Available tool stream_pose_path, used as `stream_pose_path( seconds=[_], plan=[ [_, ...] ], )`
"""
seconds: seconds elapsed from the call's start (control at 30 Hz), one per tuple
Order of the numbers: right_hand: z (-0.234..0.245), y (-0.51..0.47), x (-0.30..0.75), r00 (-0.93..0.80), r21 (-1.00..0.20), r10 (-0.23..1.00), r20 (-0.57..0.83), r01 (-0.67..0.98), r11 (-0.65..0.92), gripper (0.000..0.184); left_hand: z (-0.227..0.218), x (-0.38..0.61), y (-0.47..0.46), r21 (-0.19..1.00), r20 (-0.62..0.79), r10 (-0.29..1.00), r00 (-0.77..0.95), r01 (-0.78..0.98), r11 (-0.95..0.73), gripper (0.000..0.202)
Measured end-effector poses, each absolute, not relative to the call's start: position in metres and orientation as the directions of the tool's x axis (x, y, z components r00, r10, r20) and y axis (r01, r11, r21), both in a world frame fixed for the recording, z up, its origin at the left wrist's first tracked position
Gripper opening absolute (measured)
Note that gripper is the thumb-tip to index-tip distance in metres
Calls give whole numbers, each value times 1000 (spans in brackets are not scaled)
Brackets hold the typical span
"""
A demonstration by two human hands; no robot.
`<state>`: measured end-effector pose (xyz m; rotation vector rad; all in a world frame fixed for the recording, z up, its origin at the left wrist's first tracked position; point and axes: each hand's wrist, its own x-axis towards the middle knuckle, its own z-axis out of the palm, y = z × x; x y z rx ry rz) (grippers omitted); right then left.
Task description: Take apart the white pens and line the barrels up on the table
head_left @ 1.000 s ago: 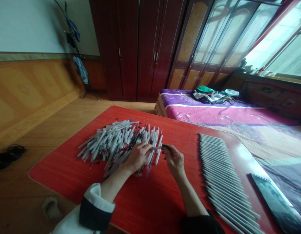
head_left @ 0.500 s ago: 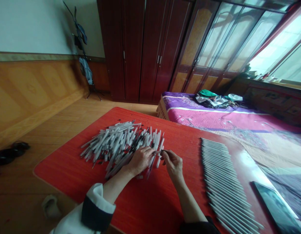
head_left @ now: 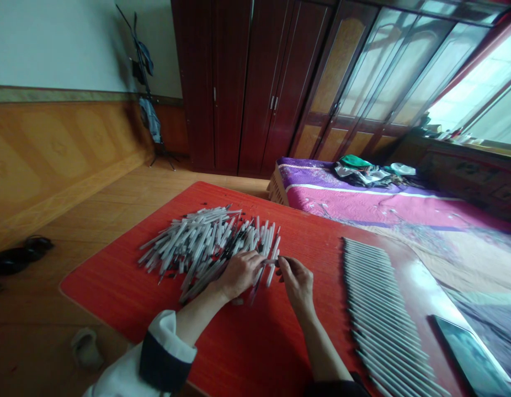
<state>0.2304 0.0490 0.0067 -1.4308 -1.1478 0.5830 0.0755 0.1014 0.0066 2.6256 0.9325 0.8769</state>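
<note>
Heap of slender, pale grey-white plastic tubes (head_left: 197,237), with dark pieces among them, rests on a red wood-grain table (head_left: 259,342) and serves as the reference. Left hand (head_left: 241,273): over the heap's near right portion, fingers closed on one end of a short-looking, slender grey tube (head_left: 271,262). Held tube: at the heap's right edge, long axis running left to right between the two hands. Right hand (head_left: 297,278): just right of the heap, thumb and forefinger apparently pinching the tube's dark right end. Neat row of pale, dark-ended rods (head_left: 382,309): well right of the heap, long axes slanting toward the near right; the right arm is nearer to it. Flat black glossy phone (head_left: 466,353): right of the heap, beyond the row.

Visibility limits: fingers cover both ends of the held tube, so its full length cannot be determined; motion blur obscures its detail. The lower frame edge cuts off row and phone.
</note>
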Motion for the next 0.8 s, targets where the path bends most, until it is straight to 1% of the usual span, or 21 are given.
stream_pose_path(
  seconds=[0.1,0.2,0.27,0.33,0.43,0.53,0.6,0.63,0.73,0.8],
  plan=[
    [5,50,230,375,-957,895,242,246,156,36,6,75,101,393,459,645,611,512,-764,18],
    [4,49,231,374,-946,899,229,301,116,33,6,76,101,382,449,639,624,512,-769,19],
    [4,49,231,398,-945,893,210,316,81,37,6,76,101,374,449,631,632,509,-776,19],
    [3,50,231,411,-959,889,200,268,92,37,6,75,101,373,455,631,628,509,-776,18],
    [1,50,231,393,-971,894,216,180,156,36,5,75,102,378,459,644,612,522,-765,16],
    [0,50,232,378,-960,898,226,243,139,32,3,76,102,365,462,642,612,529,-766,15],
    [0,49,232,392,-950,895,213,296,96,34,2,76,103,361,465,631,621,517,-776,15],
    [1,49,232,401,-952,893,204,295,85,36,1,76,103,364,468,627,623,511,-779,15],
    [0,50,232,402,-969,894,199,214,120,37,2,75,103,373,467,630,621,508,-777,16],
    [0,51,232,387,-971,900,201,198,132,38,2,75,103,370,458,638,619,520,-770,16]
  ],
)
